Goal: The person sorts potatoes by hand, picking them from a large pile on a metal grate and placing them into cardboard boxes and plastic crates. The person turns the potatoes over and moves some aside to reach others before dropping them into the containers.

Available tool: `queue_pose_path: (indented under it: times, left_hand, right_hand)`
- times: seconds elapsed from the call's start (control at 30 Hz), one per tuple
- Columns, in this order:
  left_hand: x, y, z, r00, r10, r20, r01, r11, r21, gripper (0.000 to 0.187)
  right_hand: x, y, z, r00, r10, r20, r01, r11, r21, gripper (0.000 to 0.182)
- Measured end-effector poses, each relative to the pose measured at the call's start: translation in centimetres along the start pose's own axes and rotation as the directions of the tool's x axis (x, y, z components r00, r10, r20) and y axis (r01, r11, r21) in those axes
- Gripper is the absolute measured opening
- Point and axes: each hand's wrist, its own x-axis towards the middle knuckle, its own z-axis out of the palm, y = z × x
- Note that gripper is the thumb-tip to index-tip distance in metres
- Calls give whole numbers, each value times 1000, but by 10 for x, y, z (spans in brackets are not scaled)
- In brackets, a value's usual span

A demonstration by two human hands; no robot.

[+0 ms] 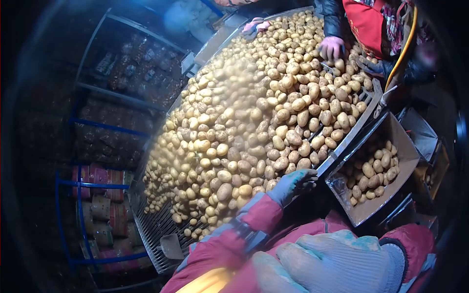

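My left hand, in a grey and teal work glove, reaches to the near edge of a slatted metal sorting table. Its fingers stretch to the right beside the heap of potatoes, with nothing visible in them. Close to the camera, my right hand is held before my body in a pale knitted glove with teal patches. Its fingers look loosely apart, though their tips are partly hidden, and no object shows in it. Just right of the table edge, a cardboard box holds potatoes.
Across the table, a person's pink-gloved hand touches potatoes; another pink glove rests at the far edge. A yellow hose hangs at right. Blue racks with filled sacks stand left. More boxes sit right.
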Motion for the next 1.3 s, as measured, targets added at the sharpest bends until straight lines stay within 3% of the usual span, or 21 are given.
queue_pose_path:
  times: [0.07,0.17,0.27,0.37,0.43,0.5,0.57,0.63,0.7,0.77,0.8,0.87,1.0,1.1,1.13,1.17,1.2,1.23,1.27,1.3]
  left_hand:
    - [0,-3,0,1000,-9,-2,9,1000,-12,30]
    - [-3,1,-3,1000,-7,-6,7,1000,-25,29]
    - [0,-3,-5,999,-27,-24,25,997,-72,29]
    - [2,-2,-5,998,-55,-28,52,995,-90,29]
    - [1,0,-3,997,-50,-61,44,995,-88,29]
    - [1,-1,1,997,-49,-57,44,996,-79,30]
    - [1,1,1,999,-13,-37,10,997,-75,31]
    - [8,-2,-6,1000,0,9,1,995,-103,29]
    - [7,3,0,1000,2,31,1,994,-106,27]
    - [25,-10,-10,999,1,49,5,993,-114,28]
    - [26,-9,-10,999,-3,34,7,995,-97,31]
    - [25,-3,-6,1000,-4,16,6,998,-66,34]
    - [19,9,2,1000,-26,-3,25,997,-70,35]
    - [25,8,-6,998,-29,51,34,995,-89,39]
    - [26,2,-11,967,188,173,-202,977,68,40]
    - [23,9,-11,935,274,226,-322,923,210,39]
    - [19,17,-10,892,358,276,-439,834,335,39]
    - [14,36,-3,940,308,144,-340,877,341,38]
    - [9,56,3,968,251,9,-241,916,322,37]
    - [10,71,5,979,91,-182,-72,991,110,37]
  right_hand:
    - [1,1,-1,1000,-8,13,9,1000,-18,38]
    - [-4,14,25,944,-196,-264,186,981,-64,39]
    - [-8,26,46,890,-290,-351,255,956,-142,38]
    - [0,25,32,949,-229,-219,217,973,-75,36]
    - [7,15,14,998,-57,-9,58,998,15,34]
    - [16,8,3,978,102,182,-91,994,-64,33]
    - [17,9,2,977,122,175,-99,986,-134,31]
    - [10,17,12,999,-8,-40,3,991,-133,29]
    - [11,29,28,939,-146,-312,94,980,-175,29]
    - [3,34,27,958,-87,-273,57,992,-115,28]
    - [10,28,8,997,19,-74,-21,999,-31,27]
    - [22,25,-14,982,104,158,-108,994,18,25]
    - [26,34,-14,963,141,230,-149,989,17,19]
    - [24,54,2,948,218,230,-153,950,-271,23]
    - [18,77,7,994,74,83,-50,964,-262,22]
    - [11,107,12,995,-80,-61,60,960,-274,20]
    - [6,140,23,976,-120,-182,68,961,-270,20]
    - [1,175,34,940,-163,-299,81,960,-268,20]
    - [-6,204,40,939,-11,-343,-61,978,-198,21]
    - [-15,233,47,916,142,-376,-200,972,-120,21]
